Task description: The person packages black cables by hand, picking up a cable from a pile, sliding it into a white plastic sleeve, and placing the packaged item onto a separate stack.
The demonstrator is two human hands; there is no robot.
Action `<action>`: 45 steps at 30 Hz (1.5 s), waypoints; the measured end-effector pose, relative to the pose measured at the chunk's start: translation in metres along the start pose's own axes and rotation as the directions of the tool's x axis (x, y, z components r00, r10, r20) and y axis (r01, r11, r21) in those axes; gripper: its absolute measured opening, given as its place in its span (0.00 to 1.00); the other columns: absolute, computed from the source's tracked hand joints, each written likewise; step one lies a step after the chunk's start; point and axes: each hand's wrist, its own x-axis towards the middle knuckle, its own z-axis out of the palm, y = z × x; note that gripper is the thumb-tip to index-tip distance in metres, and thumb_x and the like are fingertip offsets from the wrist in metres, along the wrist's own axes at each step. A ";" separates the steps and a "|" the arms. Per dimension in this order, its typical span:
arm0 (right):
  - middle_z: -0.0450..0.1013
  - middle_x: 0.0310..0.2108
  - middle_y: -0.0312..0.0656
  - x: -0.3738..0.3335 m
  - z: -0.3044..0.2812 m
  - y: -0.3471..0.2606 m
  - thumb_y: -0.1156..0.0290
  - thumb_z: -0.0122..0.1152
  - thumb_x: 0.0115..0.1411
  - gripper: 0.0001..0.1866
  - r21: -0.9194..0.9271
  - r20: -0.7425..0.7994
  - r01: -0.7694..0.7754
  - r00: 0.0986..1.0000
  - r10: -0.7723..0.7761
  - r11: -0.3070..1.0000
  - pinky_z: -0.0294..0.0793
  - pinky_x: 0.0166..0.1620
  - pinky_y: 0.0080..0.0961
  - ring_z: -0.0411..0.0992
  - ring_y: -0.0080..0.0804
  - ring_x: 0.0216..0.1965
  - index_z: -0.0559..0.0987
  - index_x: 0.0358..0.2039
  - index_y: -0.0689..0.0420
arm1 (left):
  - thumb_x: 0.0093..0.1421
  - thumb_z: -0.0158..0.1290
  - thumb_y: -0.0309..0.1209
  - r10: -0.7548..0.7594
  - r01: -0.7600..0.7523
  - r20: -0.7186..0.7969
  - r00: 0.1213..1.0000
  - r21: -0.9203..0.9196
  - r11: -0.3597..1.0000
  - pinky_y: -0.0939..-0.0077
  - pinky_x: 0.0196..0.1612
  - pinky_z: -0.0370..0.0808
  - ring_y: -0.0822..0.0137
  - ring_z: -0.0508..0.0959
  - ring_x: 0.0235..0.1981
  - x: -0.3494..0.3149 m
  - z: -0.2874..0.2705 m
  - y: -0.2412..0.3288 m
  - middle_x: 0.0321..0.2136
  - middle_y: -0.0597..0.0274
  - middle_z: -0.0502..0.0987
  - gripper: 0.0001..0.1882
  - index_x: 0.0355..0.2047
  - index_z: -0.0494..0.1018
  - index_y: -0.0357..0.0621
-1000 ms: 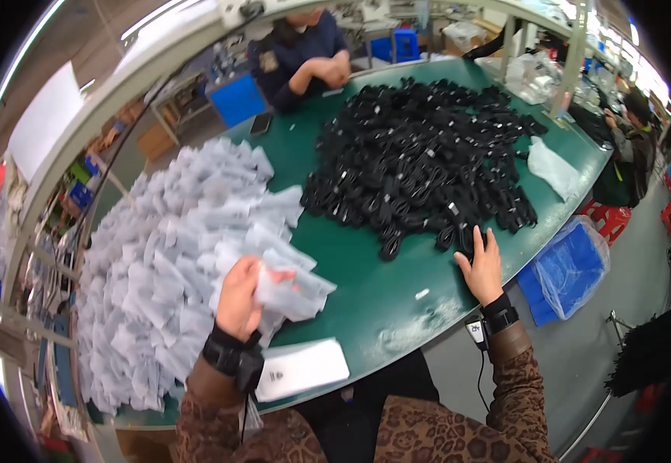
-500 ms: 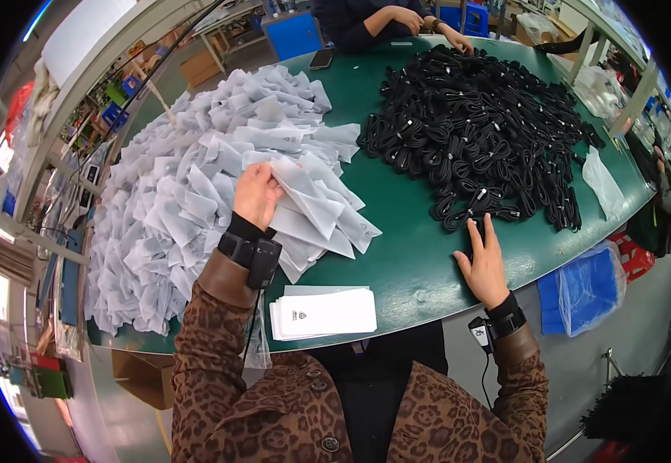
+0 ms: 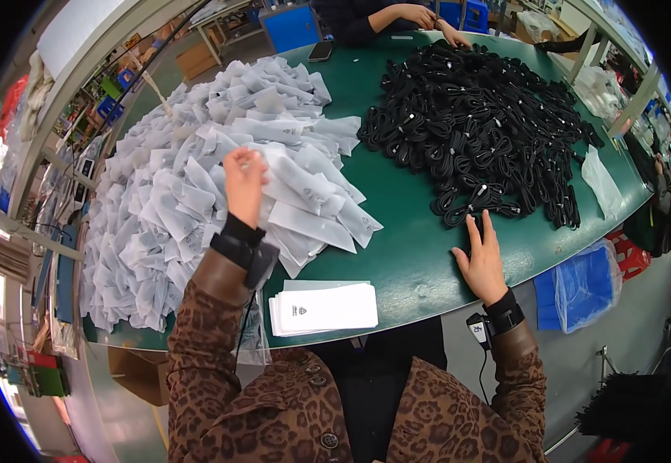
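Note:
A big heap of white pouches (image 3: 189, 185) covers the left half of the green table (image 3: 405, 231). My left hand (image 3: 244, 181) reaches into that heap, its fingers curled around one white pouch. A large pile of coiled black cables (image 3: 482, 116) fills the right half. My right hand (image 3: 480, 258) lies flat on the table with fingers apart, the fingertips touching the near edge of the cable pile. It holds nothing.
A neat stack of flat white pouches (image 3: 324, 309) lies at the table's front edge. A dark phone (image 3: 322, 51) sits at the far side, where another person's hands (image 3: 428, 17) rest. A clear bag (image 3: 601, 181) lies at the right, and a blue bag (image 3: 582, 285) hangs below.
My left hand has moved from the near edge of the white heap further into it. My right hand has stayed at the edge of the cables.

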 end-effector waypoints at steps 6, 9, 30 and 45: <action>0.47 0.70 0.62 -0.001 0.000 -0.002 0.69 0.67 0.56 0.41 -0.019 0.005 0.000 1.000 0.000 1.000 0.63 0.63 0.46 0.59 0.64 0.63 0.59 0.68 0.57 | 0.49 0.66 0.48 0.039 -0.914 0.943 0.329 0.308 0.263 0.11 0.57 0.42 0.46 0.41 0.74 -0.073 0.030 0.022 0.70 0.54 0.51 0.42 0.65 0.62 0.80; 0.47 0.70 0.62 -0.004 0.001 -0.001 0.70 0.68 0.55 0.42 -0.015 0.004 0.007 1.000 -0.007 1.000 0.63 0.63 0.46 0.58 0.64 0.63 0.59 0.68 0.57 | 0.52 0.64 0.44 0.018 -0.944 0.961 0.276 0.267 0.192 0.07 0.55 0.40 0.47 0.41 0.74 -0.075 0.041 -0.007 0.70 0.54 0.53 0.39 0.64 0.62 0.82; 0.68 0.40 0.47 -0.016 0.007 0.009 0.83 0.66 0.48 0.33 0.210 -0.231 -0.058 0.967 0.107 0.976 0.72 0.46 0.37 0.70 0.46 0.42 0.71 0.57 0.59 | 0.54 0.60 0.57 0.078 -0.851 0.849 0.523 0.514 0.108 0.10 0.56 0.42 0.47 0.43 0.73 -0.033 0.039 -0.021 0.69 0.49 0.54 0.38 0.64 0.66 0.69; 0.78 0.41 0.43 -0.017 -0.001 -0.044 0.80 0.64 0.58 0.18 0.680 -0.034 -0.121 0.980 0.197 0.723 0.73 0.42 0.23 0.74 0.29 0.37 0.77 0.50 0.61 | 0.48 0.66 0.47 -0.061 -0.622 0.763 0.643 0.567 0.540 0.41 0.64 0.58 0.46 0.65 0.61 -0.216 -0.060 0.009 0.60 0.48 0.65 0.47 0.67 0.61 0.51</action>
